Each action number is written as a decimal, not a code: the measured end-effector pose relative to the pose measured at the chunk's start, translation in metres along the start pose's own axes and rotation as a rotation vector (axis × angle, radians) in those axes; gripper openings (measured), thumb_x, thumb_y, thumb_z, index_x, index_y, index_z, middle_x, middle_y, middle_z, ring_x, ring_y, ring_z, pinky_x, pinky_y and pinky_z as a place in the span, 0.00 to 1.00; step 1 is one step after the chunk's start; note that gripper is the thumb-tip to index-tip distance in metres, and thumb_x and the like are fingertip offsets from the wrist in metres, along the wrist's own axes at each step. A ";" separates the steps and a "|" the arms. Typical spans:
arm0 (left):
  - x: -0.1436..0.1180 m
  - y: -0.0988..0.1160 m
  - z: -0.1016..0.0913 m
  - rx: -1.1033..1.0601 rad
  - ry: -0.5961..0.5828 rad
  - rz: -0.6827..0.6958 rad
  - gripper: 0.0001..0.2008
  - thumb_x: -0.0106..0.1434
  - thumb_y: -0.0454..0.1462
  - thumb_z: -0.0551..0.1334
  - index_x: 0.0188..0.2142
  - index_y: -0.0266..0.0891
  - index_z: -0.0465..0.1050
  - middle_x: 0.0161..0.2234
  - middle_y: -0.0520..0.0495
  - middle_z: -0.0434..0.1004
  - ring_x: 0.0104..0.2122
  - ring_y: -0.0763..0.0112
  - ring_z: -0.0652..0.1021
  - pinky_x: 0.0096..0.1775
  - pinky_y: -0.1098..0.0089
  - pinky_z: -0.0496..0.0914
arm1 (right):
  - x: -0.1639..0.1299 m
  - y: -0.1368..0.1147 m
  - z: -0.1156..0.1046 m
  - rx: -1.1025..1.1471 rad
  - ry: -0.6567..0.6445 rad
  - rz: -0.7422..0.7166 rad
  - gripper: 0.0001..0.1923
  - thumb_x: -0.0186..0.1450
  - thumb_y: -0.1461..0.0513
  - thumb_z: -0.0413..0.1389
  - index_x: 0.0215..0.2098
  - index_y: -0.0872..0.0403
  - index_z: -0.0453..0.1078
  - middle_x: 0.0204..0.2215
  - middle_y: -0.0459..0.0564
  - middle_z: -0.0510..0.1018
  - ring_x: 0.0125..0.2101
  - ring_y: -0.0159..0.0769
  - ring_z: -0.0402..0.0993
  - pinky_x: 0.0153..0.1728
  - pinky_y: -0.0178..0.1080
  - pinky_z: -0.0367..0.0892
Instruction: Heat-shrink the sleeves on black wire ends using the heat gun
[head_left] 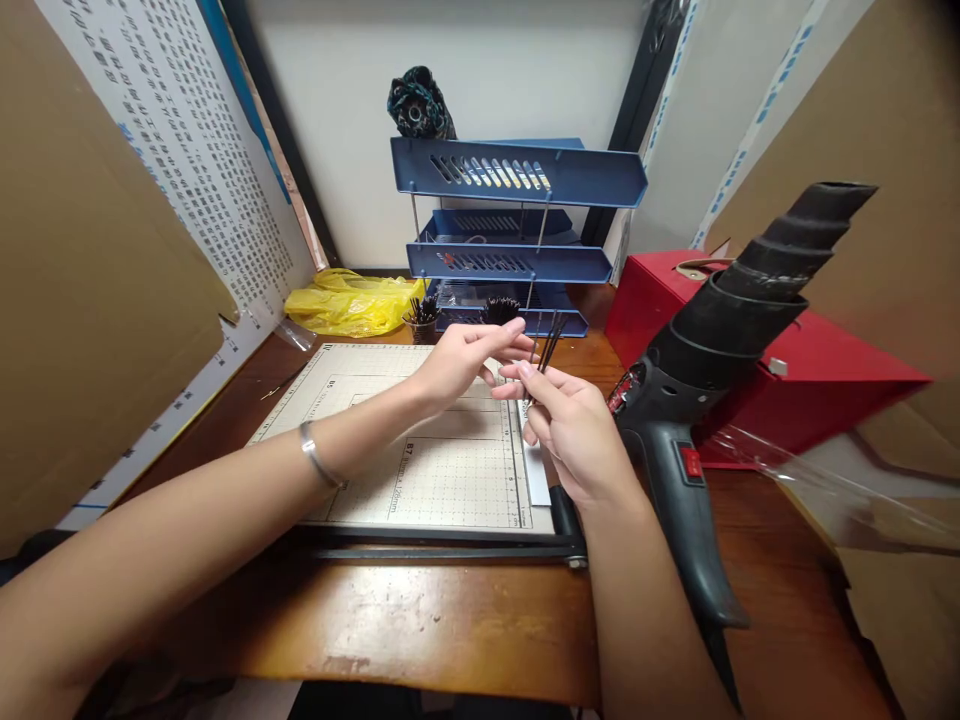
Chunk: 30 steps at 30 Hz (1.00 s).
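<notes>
My right hand (pixel 574 430) pinches a few thin black sticks (pixel 553 342) that look like stiff wires or bristles; their upper ends point up. My left hand (pixel 469 362), with a silver bracelet (pixel 319 455) below the wrist, reaches in from the left, fingers stretched and slightly apart beside the right fingertips. Nothing shows in it. Both hands hover over the right part of a cream paper trimmer (pixel 442 480) with printed grid lines. Behind them, a small cup (pixel 422 328) holds more black sticks, and a second black bunch (pixel 501 310) stands partly hidden by my left hand.
A large black heat gun (pixel 682 400) with a red switch stands close to my right forearm, before a red box (pixel 817 370). At the back rises a blue tiered tray rack (pixel 517 265) with a dark patterned bundle (pixel 420 105) on top. A yellow plastic bag (pixel 352 303) lies left.
</notes>
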<state>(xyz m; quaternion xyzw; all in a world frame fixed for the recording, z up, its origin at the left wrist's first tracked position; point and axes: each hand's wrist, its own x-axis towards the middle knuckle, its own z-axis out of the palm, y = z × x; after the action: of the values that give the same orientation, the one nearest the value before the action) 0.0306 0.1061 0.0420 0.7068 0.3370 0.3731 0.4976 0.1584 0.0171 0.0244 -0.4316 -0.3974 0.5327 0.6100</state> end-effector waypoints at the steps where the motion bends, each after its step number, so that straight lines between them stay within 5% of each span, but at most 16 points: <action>1: -0.011 0.007 0.002 -0.121 -0.037 -0.021 0.21 0.64 0.53 0.65 0.40 0.37 0.84 0.41 0.38 0.86 0.38 0.63 0.83 0.34 0.69 0.74 | -0.001 -0.001 -0.001 0.001 -0.031 0.013 0.19 0.61 0.49 0.64 0.36 0.57 0.80 0.28 0.49 0.84 0.12 0.17 0.46 0.15 0.30 0.54; 4: -0.033 0.025 0.005 -0.209 -0.007 -0.072 0.14 0.54 0.43 0.75 0.38 0.37 0.84 0.38 0.41 0.86 0.33 0.66 0.82 0.29 0.72 0.71 | -0.004 -0.003 -0.001 -0.058 -0.147 0.041 0.20 0.62 0.48 0.63 0.35 0.57 0.81 0.29 0.50 0.85 0.12 0.17 0.48 0.15 0.30 0.53; 9: -0.052 0.040 0.002 -0.168 0.098 -0.028 0.09 0.52 0.38 0.76 0.32 0.37 0.85 0.31 0.45 0.85 0.30 0.66 0.82 0.30 0.71 0.74 | -0.011 -0.006 -0.002 -0.174 -0.374 0.021 0.19 0.67 0.48 0.60 0.45 0.53 0.82 0.34 0.50 0.86 0.13 0.20 0.53 0.16 0.30 0.56; 17: -0.072 0.055 0.001 -0.150 0.239 0.053 0.03 0.56 0.38 0.74 0.28 0.41 0.85 0.27 0.49 0.83 0.27 0.70 0.80 0.27 0.73 0.72 | -0.017 -0.012 -0.004 -0.158 -0.452 -0.035 0.17 0.67 0.50 0.62 0.46 0.51 0.82 0.37 0.51 0.87 0.15 0.20 0.54 0.17 0.30 0.59; 30: -0.083 0.021 -0.005 -0.291 0.247 -0.002 0.10 0.57 0.43 0.74 0.35 0.40 0.85 0.35 0.44 0.87 0.27 0.67 0.82 0.21 0.74 0.70 | -0.016 -0.010 0.003 -0.236 -0.541 0.026 0.18 0.69 0.50 0.58 0.39 0.53 0.84 0.34 0.50 0.84 0.15 0.21 0.56 0.16 0.30 0.59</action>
<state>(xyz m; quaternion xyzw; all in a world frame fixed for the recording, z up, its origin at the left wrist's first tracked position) -0.0128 0.0317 0.0472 0.5760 0.3387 0.5014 0.5496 0.1564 0.0009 0.0348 -0.3468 -0.5991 0.5862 0.4208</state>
